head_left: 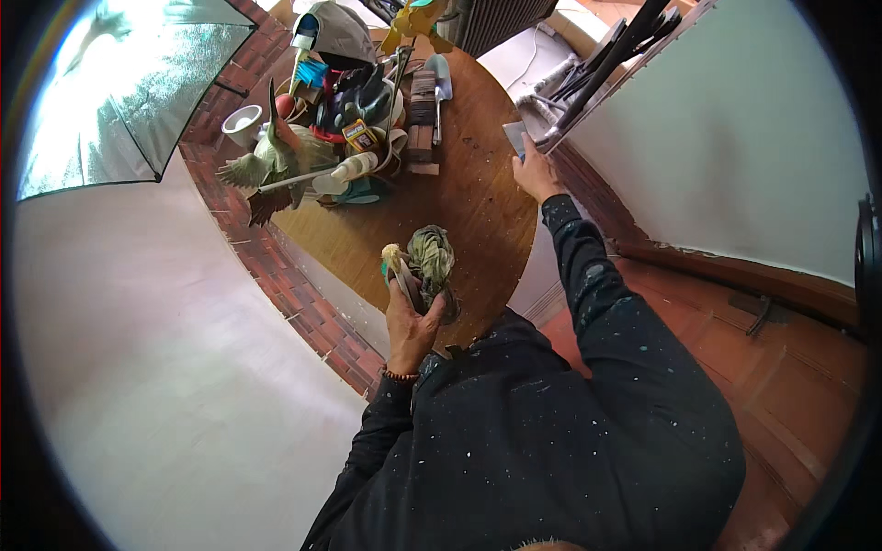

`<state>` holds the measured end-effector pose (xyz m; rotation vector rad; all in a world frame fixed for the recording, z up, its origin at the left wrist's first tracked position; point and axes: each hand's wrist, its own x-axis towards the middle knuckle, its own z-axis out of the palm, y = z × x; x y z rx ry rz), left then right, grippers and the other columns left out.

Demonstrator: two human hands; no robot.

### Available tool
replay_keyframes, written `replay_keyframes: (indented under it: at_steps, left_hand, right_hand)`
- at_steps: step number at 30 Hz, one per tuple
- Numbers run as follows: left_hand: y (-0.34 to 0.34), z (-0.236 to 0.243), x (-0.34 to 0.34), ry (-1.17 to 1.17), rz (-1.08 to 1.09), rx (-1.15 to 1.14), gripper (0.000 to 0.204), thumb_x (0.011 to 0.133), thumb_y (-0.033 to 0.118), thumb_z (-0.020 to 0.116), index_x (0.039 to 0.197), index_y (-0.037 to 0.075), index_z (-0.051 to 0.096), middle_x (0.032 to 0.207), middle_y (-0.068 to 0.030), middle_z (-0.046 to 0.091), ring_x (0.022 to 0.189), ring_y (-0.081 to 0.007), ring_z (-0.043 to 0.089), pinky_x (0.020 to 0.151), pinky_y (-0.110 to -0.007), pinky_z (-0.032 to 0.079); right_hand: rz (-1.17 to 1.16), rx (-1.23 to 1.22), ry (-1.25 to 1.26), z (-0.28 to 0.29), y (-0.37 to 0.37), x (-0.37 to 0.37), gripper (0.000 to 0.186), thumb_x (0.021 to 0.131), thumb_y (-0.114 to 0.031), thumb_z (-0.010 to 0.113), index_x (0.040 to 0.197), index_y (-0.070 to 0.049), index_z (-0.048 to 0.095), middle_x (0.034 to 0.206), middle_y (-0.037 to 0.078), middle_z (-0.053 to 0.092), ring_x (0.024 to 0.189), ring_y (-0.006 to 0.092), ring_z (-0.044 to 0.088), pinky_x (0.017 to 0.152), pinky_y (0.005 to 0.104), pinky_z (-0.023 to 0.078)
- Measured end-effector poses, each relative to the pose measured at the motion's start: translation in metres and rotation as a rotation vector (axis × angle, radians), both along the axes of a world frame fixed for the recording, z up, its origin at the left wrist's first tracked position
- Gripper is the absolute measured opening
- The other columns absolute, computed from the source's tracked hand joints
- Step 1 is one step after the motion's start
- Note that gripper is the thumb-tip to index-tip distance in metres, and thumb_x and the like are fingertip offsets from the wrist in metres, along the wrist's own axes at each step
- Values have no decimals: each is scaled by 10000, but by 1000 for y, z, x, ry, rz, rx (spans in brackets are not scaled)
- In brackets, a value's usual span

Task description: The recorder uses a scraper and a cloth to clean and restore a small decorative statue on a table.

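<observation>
you seem to be in a room of a home used as a workroom, though this view alone can't settle it. your wooden table point(491, 211) is heaped at its far left with a bird figure point(287, 151), a grey cap point(333, 32) and a hand trowel point(440, 75). left of the table you have a band of red brick point(216, 170) and a silvery umbrella point(129, 106); right of it, reddish floor tiles point(781, 413) and a pale panel point(735, 156). at the table's right edge your right hand point(536, 174) grips a flat-bladed scraper point(514, 138), your dark sleeve point(606, 298) flecked as if with paint.
</observation>
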<state>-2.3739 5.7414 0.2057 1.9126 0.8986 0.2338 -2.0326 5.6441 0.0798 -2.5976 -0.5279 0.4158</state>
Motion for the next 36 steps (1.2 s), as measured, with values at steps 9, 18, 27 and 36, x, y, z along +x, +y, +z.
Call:
replay_keyframes:
  at_steps: [9, 18, 27, 36]
  left_hand:
    - [-7, -22, -18, -191, 157, -322, 519, 895, 63, 714, 1336, -23, 454, 1212, -103, 642, 1041, -175, 637, 918, -314, 509]
    - [-19, -46, -34, -277, 298, -647, 498, 941, 347, 710, 1289, 56, 504, 1066, -42, 633, 926, -128, 615, 829, -296, 512]
    - [-28, -36, -49, -479, 560, -916, 405, 1030, 255, 518, 1334, -11, 531, 1306, -97, 592, 1153, -182, 592, 1000, -319, 462]
    - [-35, -29, -123, -173, 751, -538, 406, 1054, 302, 416, 1147, -64, 565, 1086, -205, 696, 762, -222, 700, 626, -328, 566]
  right_hand:
    - [146, 475, 246, 30, -14, -149, 346, 920, -280, 583, 1150, -31, 518, 974, 315, 647, 891, 517, 628, 741, 555, 499]
    - [447, 643, 402, 129, -28, -264, 424, 913, -146, 550, 1282, 62, 529, 1254, 277, 542, 1095, 428, 577, 918, 438, 479]
    - [398, 712, 235, 105, -18, -253, 600, 923, -157, 625, 1484, -86, 426, 1302, 166, 583, 1232, 298, 558, 1098, 331, 385]
    - [404, 629, 538, 30, 43, -275, 457, 838, -169, 648, 1287, -107, 588, 1241, 215, 582, 1138, 377, 574, 924, 438, 504]
